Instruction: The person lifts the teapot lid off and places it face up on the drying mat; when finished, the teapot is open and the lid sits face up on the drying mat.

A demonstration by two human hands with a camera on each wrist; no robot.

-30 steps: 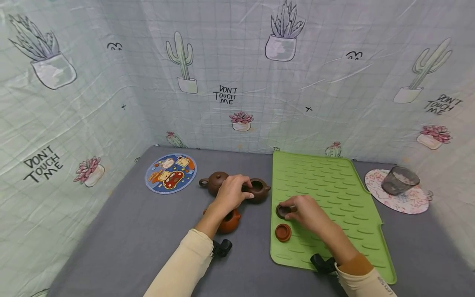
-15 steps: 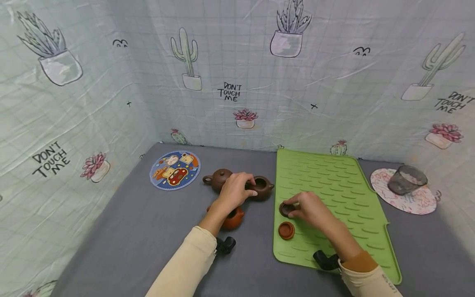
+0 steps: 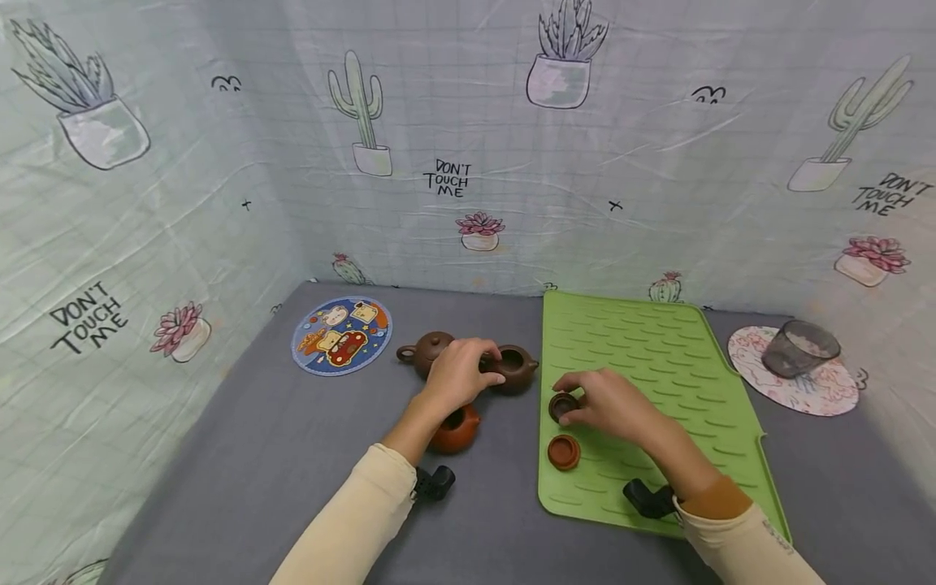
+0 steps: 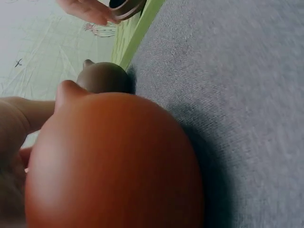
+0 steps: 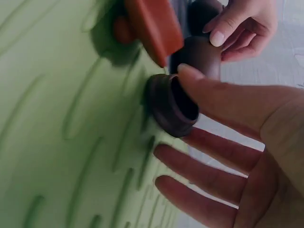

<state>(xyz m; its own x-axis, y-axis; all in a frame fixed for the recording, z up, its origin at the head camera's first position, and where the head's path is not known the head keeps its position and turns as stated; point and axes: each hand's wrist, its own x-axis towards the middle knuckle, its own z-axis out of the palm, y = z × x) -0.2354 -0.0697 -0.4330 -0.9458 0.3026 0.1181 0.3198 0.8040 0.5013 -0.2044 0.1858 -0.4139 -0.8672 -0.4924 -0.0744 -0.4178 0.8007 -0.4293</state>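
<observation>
My left hand (image 3: 461, 375) pinches the left side of a dark brown teapot (image 3: 521, 375), which sits open with its spout to the right. My right hand (image 3: 610, 402) has thumb and index finger at opposite sides of a small dark brown teapot lid (image 3: 563, 406), hollow side up over the green mat. In the right wrist view the thumb lies on the rim of that lid (image 5: 173, 104), with the other fingers extended. Beside it rests an orange-brown lid (image 3: 564, 452), upturned. An open orange-brown teapot (image 3: 455, 432) stands under the left wrist and fills much of the left wrist view.
A lidded brown teapot (image 3: 430, 351) stands behind the left hand, partly hidden. The green ridged mat (image 3: 643, 341) covers the table's right part. A smoky glass (image 3: 799, 349) stands on a pink patterned coaster (image 3: 826, 398) far right. A blue cartoon coaster (image 3: 342, 335) lies back left.
My right hand has shifted slightly forward, its thumb and index finger still around the dark lid. The left hand stays at the brown teapot. The head view has shifted a little.
</observation>
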